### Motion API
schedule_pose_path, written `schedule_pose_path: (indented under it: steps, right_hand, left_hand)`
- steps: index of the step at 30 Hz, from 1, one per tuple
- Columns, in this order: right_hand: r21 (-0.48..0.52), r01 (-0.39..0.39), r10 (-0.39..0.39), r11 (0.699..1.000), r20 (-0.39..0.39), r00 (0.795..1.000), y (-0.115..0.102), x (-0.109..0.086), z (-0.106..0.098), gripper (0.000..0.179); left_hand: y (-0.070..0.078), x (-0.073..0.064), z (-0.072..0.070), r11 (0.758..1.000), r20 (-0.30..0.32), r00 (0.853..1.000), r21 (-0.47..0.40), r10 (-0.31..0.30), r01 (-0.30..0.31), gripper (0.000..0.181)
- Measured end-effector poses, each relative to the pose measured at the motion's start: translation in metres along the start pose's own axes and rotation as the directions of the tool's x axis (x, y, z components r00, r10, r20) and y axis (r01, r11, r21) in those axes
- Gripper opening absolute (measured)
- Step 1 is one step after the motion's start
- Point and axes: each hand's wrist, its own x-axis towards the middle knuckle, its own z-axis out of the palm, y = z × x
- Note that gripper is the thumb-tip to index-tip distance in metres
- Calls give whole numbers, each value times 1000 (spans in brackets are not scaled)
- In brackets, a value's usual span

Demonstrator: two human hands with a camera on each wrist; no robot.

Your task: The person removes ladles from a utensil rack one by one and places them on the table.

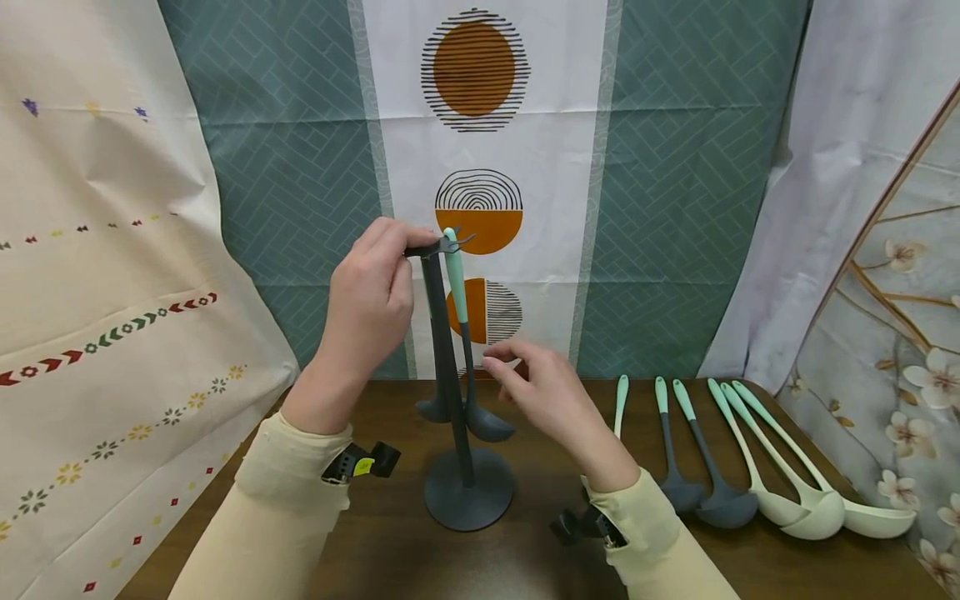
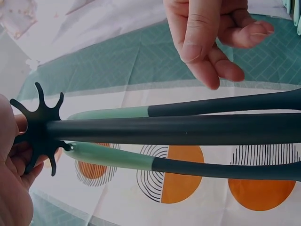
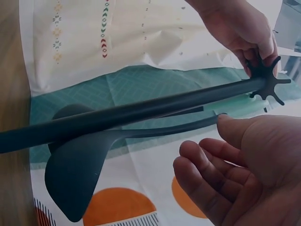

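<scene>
A dark grey utensil stand (image 1: 452,392) with a round base (image 1: 469,492) stands on the table, slightly tilted. My left hand (image 1: 375,279) grips its hooked top (image 2: 42,125) between thumb and fingers. From the hooks hangs a ladle (image 1: 457,287) with a mint handle and dark grey bowl. A second mint-and-grey utensil (image 2: 122,157) hangs on the other side of the post, its lower end (image 1: 433,408) partly hidden. Just right of the near ladle, my right hand (image 1: 543,392) has loosely bent fingers with nothing in them; its thumb overlaps the handle in the right wrist view.
On the right of the brown table (image 1: 390,533) lie several more utensils: two mint-and-grey ladles (image 1: 726,504), cream ladles with mint handles (image 1: 821,517), and a mint handle (image 1: 621,404) partly behind my right arm. A patterned curtain (image 1: 667,208) closes off the back.
</scene>
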Motion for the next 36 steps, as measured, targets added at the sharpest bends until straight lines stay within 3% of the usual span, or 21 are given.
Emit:
schedule_pose_path:
  steps: [8, 18, 36]
  right_hand:
    - [-2, 45, -45, 999, 2, 999, 1, 2, 12, 36]
    - [72, 34, -37, 997, 50, 998, 1, 3, 21, 44]
    - [83, 72, -78, 994, 73, 994, 4, 4, 27, 34]
  left_hand:
    - [-3, 0, -1, 1000, 19, 1000, -19, 12, -12, 38]
    - [-8, 1, -3, 997, 29, 999, -66, 37, -35, 38]
    - [-17, 2, -5, 986, 26, 997, -147, 79, -74, 40]
